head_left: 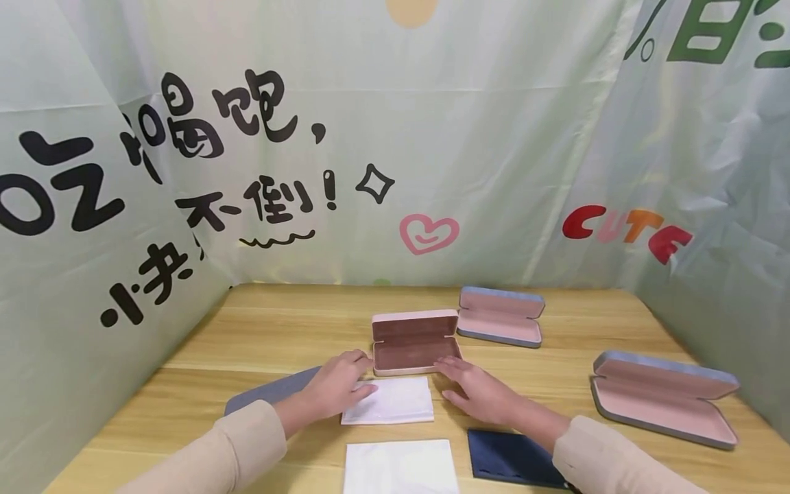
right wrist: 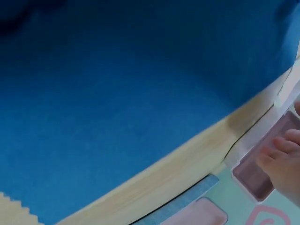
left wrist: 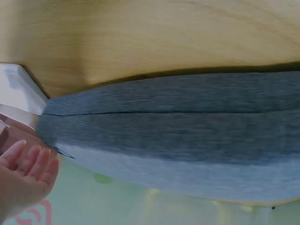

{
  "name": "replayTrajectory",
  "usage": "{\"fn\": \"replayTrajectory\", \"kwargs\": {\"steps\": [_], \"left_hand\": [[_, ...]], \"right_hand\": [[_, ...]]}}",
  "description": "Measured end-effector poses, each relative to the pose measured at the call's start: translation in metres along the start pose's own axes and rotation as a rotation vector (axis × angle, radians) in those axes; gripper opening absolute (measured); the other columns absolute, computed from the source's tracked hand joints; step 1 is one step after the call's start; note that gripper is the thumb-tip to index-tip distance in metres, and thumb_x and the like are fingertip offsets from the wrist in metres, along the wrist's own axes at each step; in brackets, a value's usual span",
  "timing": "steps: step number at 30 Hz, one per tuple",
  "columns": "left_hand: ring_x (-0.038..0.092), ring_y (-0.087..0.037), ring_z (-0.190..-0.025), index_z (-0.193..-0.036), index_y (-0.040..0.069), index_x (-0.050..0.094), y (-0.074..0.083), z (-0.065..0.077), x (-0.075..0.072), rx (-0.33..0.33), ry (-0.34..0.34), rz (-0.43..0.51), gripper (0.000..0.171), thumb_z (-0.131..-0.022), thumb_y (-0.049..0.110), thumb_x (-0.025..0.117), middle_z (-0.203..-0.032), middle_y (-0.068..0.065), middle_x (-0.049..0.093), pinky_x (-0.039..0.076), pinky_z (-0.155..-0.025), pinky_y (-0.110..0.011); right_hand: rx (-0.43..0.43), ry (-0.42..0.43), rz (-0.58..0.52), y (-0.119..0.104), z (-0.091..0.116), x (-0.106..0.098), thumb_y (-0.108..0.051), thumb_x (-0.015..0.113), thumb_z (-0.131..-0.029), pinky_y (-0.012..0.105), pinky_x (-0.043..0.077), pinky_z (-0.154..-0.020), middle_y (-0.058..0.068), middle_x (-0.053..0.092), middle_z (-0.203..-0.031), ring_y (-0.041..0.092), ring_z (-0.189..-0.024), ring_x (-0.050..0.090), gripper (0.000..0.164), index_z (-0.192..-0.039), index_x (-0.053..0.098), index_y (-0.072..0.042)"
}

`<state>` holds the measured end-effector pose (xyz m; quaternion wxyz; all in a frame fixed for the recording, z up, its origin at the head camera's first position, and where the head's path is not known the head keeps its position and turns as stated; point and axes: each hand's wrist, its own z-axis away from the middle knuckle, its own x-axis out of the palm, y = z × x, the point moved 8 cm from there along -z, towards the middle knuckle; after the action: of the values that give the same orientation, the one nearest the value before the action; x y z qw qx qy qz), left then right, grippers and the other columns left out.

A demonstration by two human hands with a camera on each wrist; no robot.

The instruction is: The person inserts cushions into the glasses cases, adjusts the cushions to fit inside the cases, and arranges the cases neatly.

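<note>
An open eyeglass case point(head_left: 415, 354), pale pink outside with a brownish lining, stands at the middle of the table with its lid raised. My left hand point(head_left: 333, 385) is at its left end, fingers loosely bent. The fingertips of my right hand point(head_left: 484, 392) overlap the front right corner; in the right wrist view that hand point(right wrist: 287, 161) lies over the lined tray. A folded white cloth point(head_left: 395, 405) lies just in front of the case, partly under the left thumb in the head view. Below my left forearm is a closed grey-blue case point(head_left: 271, 390), large in the left wrist view.
Two open blue cases with pink lining stand farther off: one case point(head_left: 501, 328) behind on the right, another case point(head_left: 666, 412) at the far right. A second white cloth point(head_left: 398, 470) and a dark blue cloth point(head_left: 512, 456) lie near the front. Printed curtains point(head_left: 494, 137) surround the table.
</note>
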<state>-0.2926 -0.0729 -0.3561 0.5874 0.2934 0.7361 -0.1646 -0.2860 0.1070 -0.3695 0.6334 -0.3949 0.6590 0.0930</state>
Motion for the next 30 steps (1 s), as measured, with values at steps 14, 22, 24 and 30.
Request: {"fn": "replayTrajectory", "kwargs": {"steps": [14,22,24,30], "left_hand": [[0.057,-0.018,-0.081,-0.091,-0.002,0.064,-0.016,-0.004,0.011,-0.011,-0.095,0.235,0.026,-0.073,0.012,0.077,-0.088,-0.008,0.062,0.051,-0.075,-0.03],[0.05,-0.016,-0.074,-0.089,-0.002,0.064,-0.017,-0.008,0.019,-0.046,-0.112,0.291,0.026,-0.069,0.006,0.079,-0.079,-0.006,0.056,0.046,-0.067,-0.025],[0.051,-0.016,-0.073,-0.09,-0.003,0.064,-0.017,-0.009,0.02,-0.058,-0.117,0.302,0.027,-0.068,0.005,0.079,-0.078,-0.006,0.057,0.046,-0.067,-0.025],[0.051,-0.016,-0.073,-0.091,-0.003,0.065,-0.018,-0.011,0.023,-0.094,-0.158,0.355,0.029,-0.066,0.003,0.08,-0.076,-0.006,0.057,0.045,-0.066,-0.025]], "right_hand": [[0.241,0.195,-0.524,0.003,-0.009,0.01,-0.003,0.065,-0.083,0.035,0.054,-0.078,0.025,0.066,-0.101,0.035,-0.094,0.063,0.027,-0.104,0.063,0.012],[0.392,0.275,-0.56,0.006,-0.014,0.017,0.005,0.066,-0.078,0.03,0.053,-0.072,0.021,0.067,-0.092,0.024,-0.083,0.062,0.024,-0.1,0.063,0.013],[0.43,0.3,-0.558,0.006,-0.016,0.018,0.007,0.066,-0.076,0.029,0.052,-0.07,0.018,0.067,-0.088,0.021,-0.08,0.061,0.025,-0.1,0.064,0.013],[0.489,0.297,-0.537,0.006,-0.018,0.023,0.012,0.068,-0.071,0.023,0.044,-0.061,0.009,0.058,-0.077,0.015,-0.07,0.049,0.029,-0.099,0.063,0.012]]}}
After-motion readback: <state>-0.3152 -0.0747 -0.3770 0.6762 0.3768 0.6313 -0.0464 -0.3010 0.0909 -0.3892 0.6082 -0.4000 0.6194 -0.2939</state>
